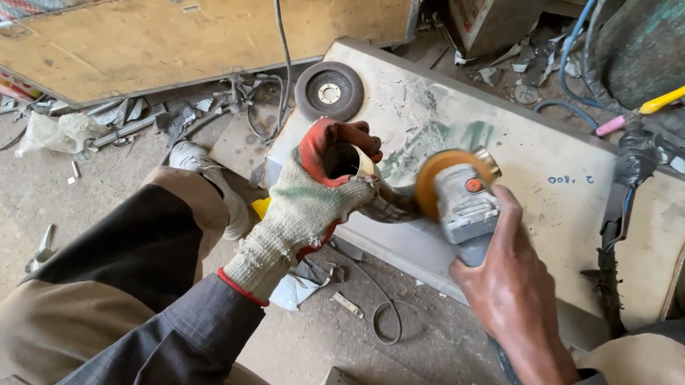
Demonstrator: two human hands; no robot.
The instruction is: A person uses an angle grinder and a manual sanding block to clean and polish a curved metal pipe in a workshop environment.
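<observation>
Risk: our bare right hand (pixel 509 285) wraps the angle grinder (pixel 463 203), gloved left hand (pixel 321 185) pinching a curved metal piece (pixel 390 204) beside its orange disc (pixel 435 179); a slip cuts fingers.

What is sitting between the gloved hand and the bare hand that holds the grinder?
In the head view, a small curved metal piece held by the gloved left hand meets the orange disc of the grinder gripped by the bare right hand.

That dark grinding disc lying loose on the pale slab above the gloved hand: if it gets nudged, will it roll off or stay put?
The grinding disc lies flat on the slab, so a nudge would probably slide it, not roll it. It sits at the slab's corner, so a push outward could likely drop it. It looks rigid and thin, possibly brittle if it falls.
</observation>
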